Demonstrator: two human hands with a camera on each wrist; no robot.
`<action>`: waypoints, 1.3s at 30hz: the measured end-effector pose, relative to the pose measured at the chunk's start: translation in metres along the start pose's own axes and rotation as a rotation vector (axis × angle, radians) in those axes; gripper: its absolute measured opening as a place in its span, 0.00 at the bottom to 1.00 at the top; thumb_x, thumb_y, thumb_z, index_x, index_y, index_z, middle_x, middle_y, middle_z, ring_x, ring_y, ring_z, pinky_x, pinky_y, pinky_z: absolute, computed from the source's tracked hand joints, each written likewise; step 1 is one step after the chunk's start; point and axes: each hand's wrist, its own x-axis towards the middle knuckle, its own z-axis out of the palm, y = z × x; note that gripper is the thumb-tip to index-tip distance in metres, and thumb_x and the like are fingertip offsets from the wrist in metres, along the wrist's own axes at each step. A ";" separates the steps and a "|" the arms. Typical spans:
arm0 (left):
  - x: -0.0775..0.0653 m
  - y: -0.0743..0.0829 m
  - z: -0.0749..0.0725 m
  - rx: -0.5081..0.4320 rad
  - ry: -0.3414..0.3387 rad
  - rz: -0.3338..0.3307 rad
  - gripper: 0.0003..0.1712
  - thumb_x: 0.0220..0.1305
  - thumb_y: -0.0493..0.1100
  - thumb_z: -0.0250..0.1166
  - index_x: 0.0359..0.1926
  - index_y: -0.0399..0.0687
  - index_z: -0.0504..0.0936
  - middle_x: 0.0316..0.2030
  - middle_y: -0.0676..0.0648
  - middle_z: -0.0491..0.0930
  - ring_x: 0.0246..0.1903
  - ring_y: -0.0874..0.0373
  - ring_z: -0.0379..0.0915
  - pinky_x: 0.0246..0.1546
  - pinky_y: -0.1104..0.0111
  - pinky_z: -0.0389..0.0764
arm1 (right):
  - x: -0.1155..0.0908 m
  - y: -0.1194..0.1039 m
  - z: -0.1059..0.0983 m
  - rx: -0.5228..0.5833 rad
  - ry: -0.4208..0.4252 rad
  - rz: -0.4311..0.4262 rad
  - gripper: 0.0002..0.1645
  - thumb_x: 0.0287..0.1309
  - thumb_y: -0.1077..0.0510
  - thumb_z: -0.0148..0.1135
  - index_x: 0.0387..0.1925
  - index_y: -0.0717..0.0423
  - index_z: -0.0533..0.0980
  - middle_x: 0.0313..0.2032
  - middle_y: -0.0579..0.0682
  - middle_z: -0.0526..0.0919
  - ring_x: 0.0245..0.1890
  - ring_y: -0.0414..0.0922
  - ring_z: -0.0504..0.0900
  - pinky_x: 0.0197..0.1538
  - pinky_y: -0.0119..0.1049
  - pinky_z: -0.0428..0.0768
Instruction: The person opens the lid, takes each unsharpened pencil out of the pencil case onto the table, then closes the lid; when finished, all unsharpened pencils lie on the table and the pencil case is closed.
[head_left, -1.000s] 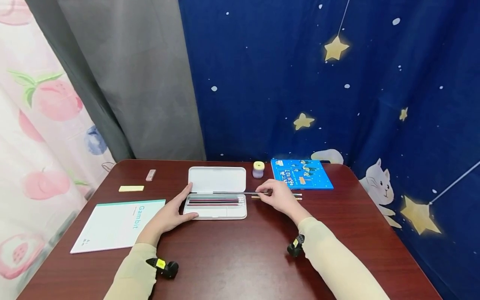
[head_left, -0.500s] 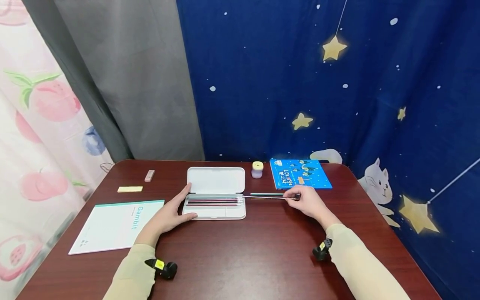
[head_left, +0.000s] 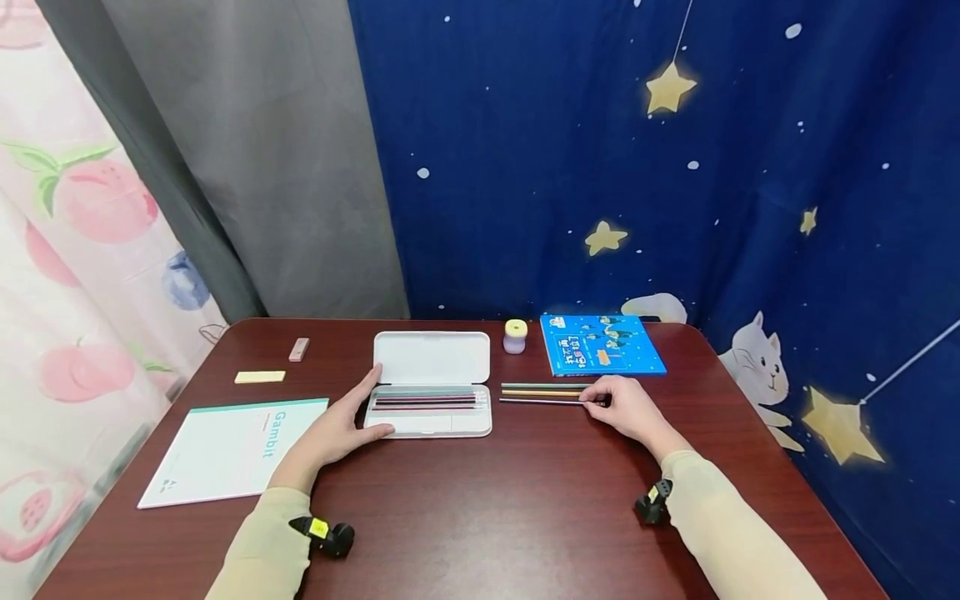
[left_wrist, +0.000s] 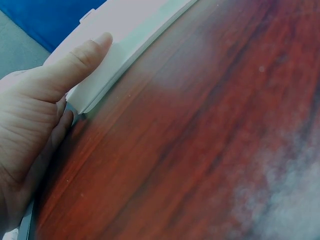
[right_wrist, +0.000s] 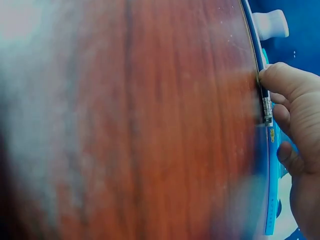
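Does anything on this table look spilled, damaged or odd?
Nothing stands out. The slim, multicoloured pencils beside the open, rectangular white case run roughly parallel, and the blue, rectangular book lies flat. No spill or damage shows.

From far away, I see a red-brown table (head_left: 517, 517). A white pad (head_left: 240, 454), a yellow strip (head_left: 259, 377) and a pink block (head_left: 298, 349) lie on the left. Right of them sit an open white box (head_left: 420, 423), pencils (head_left: 536, 392), a little pot (head_left: 515, 337) and a blue book (head_left: 603, 344).

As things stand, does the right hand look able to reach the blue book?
Probably yes: the book lies just beyond the right hand, nothing standing between, though that hand would likely first release the pencil it pinches.
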 end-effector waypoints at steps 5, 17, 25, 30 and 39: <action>0.000 0.000 -0.001 0.010 -0.001 -0.002 0.64 0.61 0.70 0.72 0.85 0.61 0.43 0.83 0.46 0.47 0.79 0.41 0.51 0.73 0.41 0.62 | 0.000 0.001 -0.002 -0.052 0.009 -0.028 0.08 0.60 0.59 0.76 0.40 0.43 0.90 0.37 0.39 0.87 0.40 0.43 0.80 0.49 0.47 0.81; 0.000 -0.001 0.000 -0.001 -0.003 0.002 0.64 0.61 0.70 0.72 0.85 0.61 0.43 0.83 0.47 0.47 0.79 0.42 0.51 0.73 0.41 0.62 | 0.001 0.002 0.000 -0.172 0.037 -0.055 0.09 0.59 0.58 0.77 0.43 0.47 0.91 0.39 0.42 0.89 0.47 0.49 0.82 0.58 0.54 0.77; 0.001 0.000 0.001 -0.008 -0.004 0.008 0.65 0.60 0.70 0.72 0.85 0.63 0.43 0.83 0.46 0.47 0.79 0.42 0.52 0.73 0.42 0.62 | 0.005 -0.023 0.007 0.083 0.179 -0.006 0.18 0.62 0.54 0.77 0.53 0.50 0.88 0.49 0.49 0.90 0.51 0.49 0.87 0.54 0.50 0.85; -0.001 -0.001 0.002 -0.009 -0.003 0.006 0.64 0.61 0.69 0.73 0.85 0.63 0.43 0.83 0.46 0.47 0.79 0.42 0.51 0.73 0.41 0.62 | 0.015 -0.050 0.020 0.237 0.155 0.061 0.23 0.65 0.51 0.73 0.60 0.51 0.85 0.53 0.49 0.89 0.52 0.48 0.89 0.55 0.47 0.86; -0.001 -0.002 0.001 -0.011 0.002 0.008 0.65 0.60 0.70 0.72 0.85 0.62 0.43 0.83 0.46 0.48 0.79 0.42 0.52 0.73 0.41 0.62 | 0.045 -0.098 0.035 0.246 0.067 0.016 0.22 0.62 0.51 0.76 0.56 0.52 0.87 0.48 0.45 0.90 0.47 0.43 0.90 0.50 0.41 0.87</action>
